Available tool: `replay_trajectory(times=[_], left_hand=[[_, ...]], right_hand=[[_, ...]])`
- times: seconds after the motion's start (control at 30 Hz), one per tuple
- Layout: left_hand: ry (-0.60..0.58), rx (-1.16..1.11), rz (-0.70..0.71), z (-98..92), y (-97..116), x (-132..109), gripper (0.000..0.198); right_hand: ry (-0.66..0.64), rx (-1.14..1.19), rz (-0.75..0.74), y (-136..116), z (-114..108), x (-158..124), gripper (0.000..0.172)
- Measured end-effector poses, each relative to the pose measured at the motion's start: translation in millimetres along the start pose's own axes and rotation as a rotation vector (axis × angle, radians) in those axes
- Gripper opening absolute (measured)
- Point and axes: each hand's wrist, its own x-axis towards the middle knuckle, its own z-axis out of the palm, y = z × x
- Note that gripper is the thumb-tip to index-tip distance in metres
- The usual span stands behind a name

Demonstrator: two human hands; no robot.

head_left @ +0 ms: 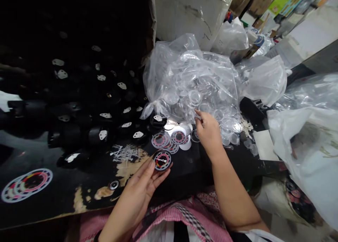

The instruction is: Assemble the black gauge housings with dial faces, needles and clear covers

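My left hand [148, 175] is closed around a small round black dial gauge [162, 160], its printed face and white pointer turned up, over the table's front part. At the pile of clear round plastic covers [227, 124] my right hand [209, 131] reaches in, index finger and thumb slightly apart; no cover shows plainly between them. Those covers spill from a large clear plastic bag [190, 69]. Between the hands lie printed dial discs [179, 136] and plain white discs [185, 144]. Several white pointers [126, 153] are heaped left of the gauge.
Black round housings with white plates [138, 134] crowd the left of the black table [97, 164]. Larger printed dial discs [33, 183] lie front left, near a small ring [114, 185]. On the right are a white card [266, 145], tiny pale parts [246, 126] and a white plastic bag [308, 140].
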Motion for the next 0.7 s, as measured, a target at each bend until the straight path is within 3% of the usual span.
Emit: replay_trajectory(times=[0.17, 0.23, 0.3, 0.37, 0.4, 0.53, 0.7], left_hand=[[0.012, -0.066, -0.041, -1.1, 4.3, -0.2, 0.027], [0.000, -0.105, -0.075, -0.3, 7.3, 0.8, 0.022], [-0.010, -0.145, -0.103, 0.9, 10.4, 2.5, 0.020], [-0.020, -0.174, -0.099, 1.7, 12.8, 4.3, 0.021], [-0.026, -0.180, -0.081, 1.6, 13.5, 5.2, 0.021], [-0.017, -0.166, 0.002, -1.8, 14.5, 6.7, 0.018], [0.044, -0.153, 0.091, -3.0, 15.9, 2.0, 0.019]], right_hand=[[0.222, 0.250, 0.011, -13.6, -11.7, -8.1, 0.031], [0.083, 0.451, 0.048, -27.1, -13.8, -17.2, 0.033], [-0.180, 0.618, 0.047, -41.4, -11.1, -28.6, 0.032], [-0.379, 0.680, -0.011, -52.6, -4.8, -39.2, 0.030], [-0.415, 0.677, -0.044, -56.1, -1.4, -43.3, 0.030], [-0.321, 0.628, -0.043, -54.7, 5.6, -47.9, 0.030], [-0.132, 0.563, 0.031, -42.3, -6.1, -42.5, 0.029]])
